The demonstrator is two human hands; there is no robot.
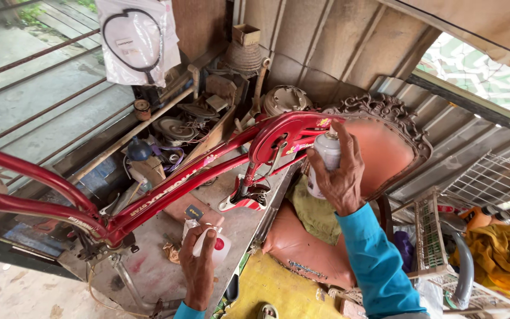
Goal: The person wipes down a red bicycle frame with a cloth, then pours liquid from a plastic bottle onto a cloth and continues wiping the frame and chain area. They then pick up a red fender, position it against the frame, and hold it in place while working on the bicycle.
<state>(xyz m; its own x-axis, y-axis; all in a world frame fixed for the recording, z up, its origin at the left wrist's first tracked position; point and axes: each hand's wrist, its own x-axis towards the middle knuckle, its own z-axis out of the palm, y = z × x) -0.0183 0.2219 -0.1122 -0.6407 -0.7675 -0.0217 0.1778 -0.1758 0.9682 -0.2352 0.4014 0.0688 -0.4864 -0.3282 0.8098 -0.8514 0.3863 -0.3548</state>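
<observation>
Nearest the lens, the left hand [199,266] is curled around a small white plastic cap with a red dot [218,245], just below the glossy red metal bicycle frame [178,183] resting on a worn, paint-stained grey workbench [149,274]. Above and right of that frame's curved chain guard, the right hand [340,174] grips one white spray can [326,156], nozzle close to the guard. Corrugated metal walls and cluttered parts crowd behind the frame, leaving little free space at the bench's edges.
</observation>
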